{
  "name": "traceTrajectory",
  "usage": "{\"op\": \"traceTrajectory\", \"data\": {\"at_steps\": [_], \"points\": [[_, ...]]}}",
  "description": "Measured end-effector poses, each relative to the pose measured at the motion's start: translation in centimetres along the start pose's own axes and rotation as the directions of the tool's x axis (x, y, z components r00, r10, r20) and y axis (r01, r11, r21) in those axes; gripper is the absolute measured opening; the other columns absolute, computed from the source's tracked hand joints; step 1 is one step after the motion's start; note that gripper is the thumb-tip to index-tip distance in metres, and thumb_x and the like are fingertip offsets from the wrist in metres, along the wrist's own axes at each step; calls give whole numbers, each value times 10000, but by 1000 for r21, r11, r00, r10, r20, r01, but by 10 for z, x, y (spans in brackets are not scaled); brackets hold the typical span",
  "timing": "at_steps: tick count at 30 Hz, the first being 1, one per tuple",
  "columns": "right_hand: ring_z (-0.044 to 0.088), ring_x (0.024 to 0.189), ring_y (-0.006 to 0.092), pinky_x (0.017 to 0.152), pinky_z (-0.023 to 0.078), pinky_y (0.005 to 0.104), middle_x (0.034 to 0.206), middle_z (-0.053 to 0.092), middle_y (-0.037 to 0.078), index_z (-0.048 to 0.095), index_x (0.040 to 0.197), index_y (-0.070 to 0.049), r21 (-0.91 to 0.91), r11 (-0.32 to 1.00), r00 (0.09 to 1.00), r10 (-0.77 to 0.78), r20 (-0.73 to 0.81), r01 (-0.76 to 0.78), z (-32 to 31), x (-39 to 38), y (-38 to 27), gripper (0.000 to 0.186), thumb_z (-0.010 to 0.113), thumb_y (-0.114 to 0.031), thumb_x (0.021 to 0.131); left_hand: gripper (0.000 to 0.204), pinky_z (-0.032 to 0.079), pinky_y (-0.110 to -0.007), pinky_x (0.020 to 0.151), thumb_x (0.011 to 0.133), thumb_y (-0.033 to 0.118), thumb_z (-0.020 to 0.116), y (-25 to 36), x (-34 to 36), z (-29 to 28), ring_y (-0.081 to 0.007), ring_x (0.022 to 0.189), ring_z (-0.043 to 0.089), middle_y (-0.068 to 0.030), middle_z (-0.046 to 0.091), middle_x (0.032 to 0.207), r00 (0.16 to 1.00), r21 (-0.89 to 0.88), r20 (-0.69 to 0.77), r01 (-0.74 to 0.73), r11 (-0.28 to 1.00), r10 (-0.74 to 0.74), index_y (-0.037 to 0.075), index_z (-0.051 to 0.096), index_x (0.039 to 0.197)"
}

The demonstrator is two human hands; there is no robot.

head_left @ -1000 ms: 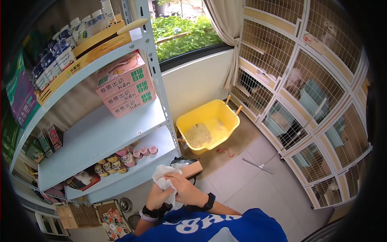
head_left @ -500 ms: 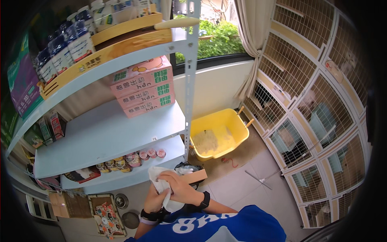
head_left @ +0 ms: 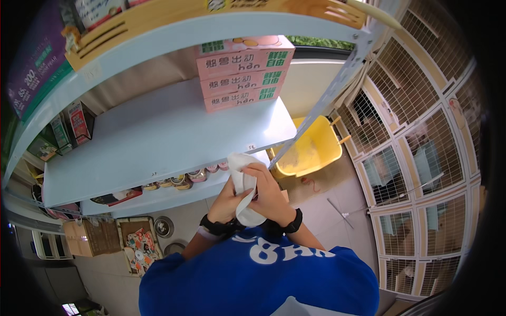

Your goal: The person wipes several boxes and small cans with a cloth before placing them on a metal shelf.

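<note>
Object under white cloth (head_left: 243, 185) seemingly hidden

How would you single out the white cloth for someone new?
Start at the pale blue metal shelving, then drop to its front edge. There the left hand and right hand together grip the white cloth, the only soft, crumpled thing among boxes and cans.

Your pink cardboard boxes (head_left: 243, 73) sit stacked on the pale blue metal shelf (head_left: 158, 137); the yellow plastic tray (head_left: 311, 150) lies right, below it.
</note>
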State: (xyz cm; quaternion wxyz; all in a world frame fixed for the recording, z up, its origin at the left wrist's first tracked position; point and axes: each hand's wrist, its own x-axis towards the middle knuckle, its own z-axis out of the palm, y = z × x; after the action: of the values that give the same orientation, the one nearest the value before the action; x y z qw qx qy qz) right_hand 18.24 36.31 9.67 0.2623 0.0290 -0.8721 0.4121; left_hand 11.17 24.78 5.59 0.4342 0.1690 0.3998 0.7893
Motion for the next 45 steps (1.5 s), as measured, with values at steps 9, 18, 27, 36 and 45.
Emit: {"op": "traceTrajectory", "data": {"at_steps": [9,18,27,36,45], "points": [[482,1052,374,876,429,369,1165,450,193,446,1166,-8,-3,997,984,76,-159,-77,41,17,3,604,685,49,614,301,502,-263,768,962,221,448,12,29,-31,-147,937,585,-63,572,1057,965,-85,-255,42,996,-62,28,452,1193],[463,1086,378,902,414,383,1193,425,198,406,1209,-2,-16,1000,996,9,-93,-10,55,29,13,661,697,5,616,436,488,-277,816,871,36,555,17,20,-33,-149,993,566,-70,536,1130,981,-18,-167,-106,994,102,26,380,1270],[463,1084,363,906,413,381,1186,421,196,404,1219,-4,16,1000,998,-14,-54,14,57,24,8,635,678,32,647,330,482,-290,836,964,183,425,17,15,-34,-154,1012,557,-77,539,1138,922,-131,-386,-16,991,-36,13,414,1247],[468,1074,360,903,413,391,1184,427,205,420,1193,-5,-68,998,990,-15,-137,6,72,9,23,611,698,-11,648,390,480,-277,854,894,72,538,6,4,-31,-154,1025,561,-69,544,1153,975,-143,-220,-58,988,26,23,416,1261],[469,1100,274,886,440,339,1184,424,152,447,1183,-21,64,995,975,84,-204,-73,64,-3,28,658,763,18,608,364,465,-291,842,979,260,399,-10,14,-44,-153,977,557,-78,568,1099,969,-41,-242,-62,997,51,-4,460,1221]]}}
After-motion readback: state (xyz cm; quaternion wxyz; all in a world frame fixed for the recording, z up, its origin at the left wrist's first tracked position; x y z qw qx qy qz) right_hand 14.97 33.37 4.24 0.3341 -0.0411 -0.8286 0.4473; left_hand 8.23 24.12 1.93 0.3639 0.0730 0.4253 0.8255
